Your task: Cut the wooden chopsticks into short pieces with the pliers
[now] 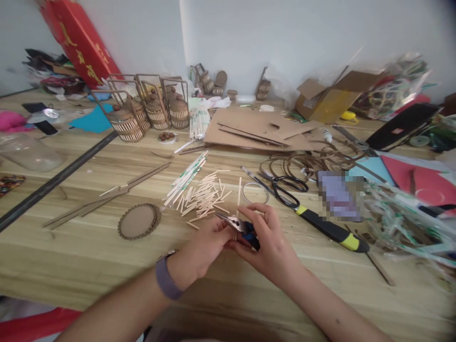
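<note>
My right hand [269, 235] is wrapped round a pair of pliers [231, 222] with dark blue handles, its metal jaws pointing left. A thin wooden stick [239, 192] stands up from between my hands, passing behind the pliers. My left hand [208, 244], closed, pinches around the stick's lower part beneath the jaws; its fingertips are partly hidden. Just beyond the hands lies a heap of short cut sticks [204, 197]. Longer sticks in green-printed paper wrappers [188, 175] lie behind that heap.
Black-handled scissors [287, 190], a metal ring [254, 192] and a black-and-yellow handled tool [331, 230] lie right. A round cardboard piece [139, 221] and cardboard strips [107, 197] lie left. Several small lidded baskets [128, 126], cardboard sheets [228, 126] and coiled brown strips [295, 164] are farther back.
</note>
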Available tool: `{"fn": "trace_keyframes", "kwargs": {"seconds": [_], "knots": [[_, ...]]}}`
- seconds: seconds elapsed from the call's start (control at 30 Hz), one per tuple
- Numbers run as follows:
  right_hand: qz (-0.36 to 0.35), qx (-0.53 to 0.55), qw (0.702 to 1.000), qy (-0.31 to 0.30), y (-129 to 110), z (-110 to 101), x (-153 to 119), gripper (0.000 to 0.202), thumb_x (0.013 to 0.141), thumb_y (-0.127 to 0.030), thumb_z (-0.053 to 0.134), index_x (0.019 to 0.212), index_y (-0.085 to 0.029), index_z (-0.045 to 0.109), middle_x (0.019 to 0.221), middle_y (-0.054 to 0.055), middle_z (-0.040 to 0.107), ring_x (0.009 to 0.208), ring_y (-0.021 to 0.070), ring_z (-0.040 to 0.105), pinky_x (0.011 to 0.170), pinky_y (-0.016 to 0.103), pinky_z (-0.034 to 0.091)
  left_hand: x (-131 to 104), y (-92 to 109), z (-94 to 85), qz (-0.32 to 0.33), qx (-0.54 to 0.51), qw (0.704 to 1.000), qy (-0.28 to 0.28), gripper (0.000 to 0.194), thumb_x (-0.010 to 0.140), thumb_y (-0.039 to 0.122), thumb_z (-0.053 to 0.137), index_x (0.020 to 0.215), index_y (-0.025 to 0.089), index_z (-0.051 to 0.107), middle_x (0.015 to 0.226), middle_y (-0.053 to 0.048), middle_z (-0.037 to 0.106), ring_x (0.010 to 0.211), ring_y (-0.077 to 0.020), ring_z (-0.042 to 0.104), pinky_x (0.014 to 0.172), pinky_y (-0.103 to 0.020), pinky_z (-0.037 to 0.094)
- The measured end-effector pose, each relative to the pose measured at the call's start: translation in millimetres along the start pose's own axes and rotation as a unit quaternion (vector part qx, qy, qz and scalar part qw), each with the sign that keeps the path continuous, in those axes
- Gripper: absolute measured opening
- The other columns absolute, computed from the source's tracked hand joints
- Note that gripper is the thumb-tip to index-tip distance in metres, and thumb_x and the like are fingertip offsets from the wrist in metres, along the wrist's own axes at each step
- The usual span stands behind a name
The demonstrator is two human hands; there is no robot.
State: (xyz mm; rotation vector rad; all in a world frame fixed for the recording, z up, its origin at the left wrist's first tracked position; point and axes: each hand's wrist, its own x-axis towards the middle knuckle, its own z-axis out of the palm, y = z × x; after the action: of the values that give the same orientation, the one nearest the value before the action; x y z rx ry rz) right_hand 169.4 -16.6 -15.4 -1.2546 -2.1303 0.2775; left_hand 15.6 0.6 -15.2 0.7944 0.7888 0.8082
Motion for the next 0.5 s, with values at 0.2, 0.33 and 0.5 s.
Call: {"fn": "trace_keyframes", "kwargs": {"seconds": [0.2, 0.33, 0.5], "knots": [[0.018, 0.016, 1.000, -0.016, 0.1, -4.6, 1.7, 0.058, 0.077, -0.027, 0.071, 0.129, -0.019, 0.044, 0.118, 0.015, 0.046, 0.109, 0.0282, 0.056, 0.085, 0.040, 0.054, -3.8, 3.9, 0.5, 0.024, 0.057, 0.998, 0.022, 0.022, 0.077, 0.037, 0.067, 0.074, 0.015, 0.064, 0.071, -0.001, 0.067, 0.070, -0.0163, 0.061, 0.068, -0.027, 0.045], [0.096, 0.085, 0.989, -0.071, -3.0, -29.1, 5.9, 0.029, 0.085, -0.035, 0.059, 0.110, -0.019, 0.055, 0.105, 0.010, 0.058, 0.100, 0.0250, 0.059, 0.084, 0.038, 0.051, -6.1, 11.3, -4.8, 0.033, 0.139, 0.990, 0.009, 0.029, 0.085, 0.044, 0.059, 0.085, 0.015, 0.062, 0.074, -0.003, 0.070, 0.071, -0.0157, 0.062, 0.066, -0.025, 0.043], [0.303, 0.181, 0.903, -0.245, 0.3, -65.8, 5.8, 0.033, 0.085, -0.047, 0.052, 0.100, -0.020, 0.063, 0.083, 0.003, 0.064, 0.078, 0.0202, 0.059, 0.068, 0.030, 0.047, -9.5, 20.2, -4.5, 0.032, 0.208, 0.978, -0.006, 0.029, 0.090, 0.043, 0.051, 0.088, 0.015, 0.059, 0.074, -0.005, 0.073, 0.071, -0.0154, 0.062, 0.067, -0.026, 0.042]]}}
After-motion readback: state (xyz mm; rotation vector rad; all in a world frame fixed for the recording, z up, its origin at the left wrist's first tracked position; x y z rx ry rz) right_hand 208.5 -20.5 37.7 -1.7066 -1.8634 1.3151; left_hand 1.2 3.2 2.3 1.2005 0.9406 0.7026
